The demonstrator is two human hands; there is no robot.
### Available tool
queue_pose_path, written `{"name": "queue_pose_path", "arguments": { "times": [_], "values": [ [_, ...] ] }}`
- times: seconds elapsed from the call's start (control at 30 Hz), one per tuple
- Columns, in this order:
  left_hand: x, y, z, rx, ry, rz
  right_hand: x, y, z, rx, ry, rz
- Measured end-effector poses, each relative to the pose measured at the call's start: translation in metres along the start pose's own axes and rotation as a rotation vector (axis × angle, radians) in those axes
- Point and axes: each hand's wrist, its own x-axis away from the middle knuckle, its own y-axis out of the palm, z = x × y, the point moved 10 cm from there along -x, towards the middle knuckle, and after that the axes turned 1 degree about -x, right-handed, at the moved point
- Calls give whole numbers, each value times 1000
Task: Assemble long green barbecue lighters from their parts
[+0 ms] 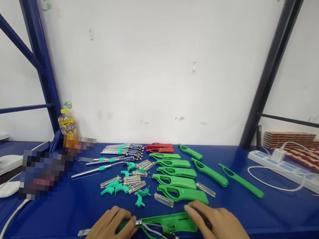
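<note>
Near the table's front edge lies an open green lighter shell half (179, 223), its ribbed inside facing up. My right hand (216, 225) is closed at the shell's right end, thumb and fingers against it. My left hand (112, 229) is curled around a metal lighter tube (84, 232), whose end sticks out to the left. From the tube's right end, white and black wires (159, 233) run over the shell. Just beyond my hands are several teal triggers (122, 188), clear fuel tanks (163, 200) and green lighter shells (183, 195).
Metal tubes with wires (117, 149) lie in a group at the back left, beside red lighter shells (160, 148). A drink bottle (67, 125) stands by the left post. White power strips (290, 172) with cables flank both sides; a wall closes off the back.
</note>
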Motion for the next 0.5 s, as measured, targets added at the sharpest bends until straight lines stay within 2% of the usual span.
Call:
{"name": "queue_pose_path", "arguments": {
  "times": [0.13, 0.27, 0.37, 0.5],
  "values": [
    [0, 3, -10, 184, -111, -31, 3, -6, -24, -65, -80, -44],
    [0, 0, -14, 279, -136, 19, 7, 11, -50, -56, -204, -119],
    [1, -1, -15, 301, -135, 32, 8, 16, -49, -76, -189, -79],
    [2, 0, -16, 300, -146, 21, 1, 5, -36, -152, -117, 14]
  ]
}}
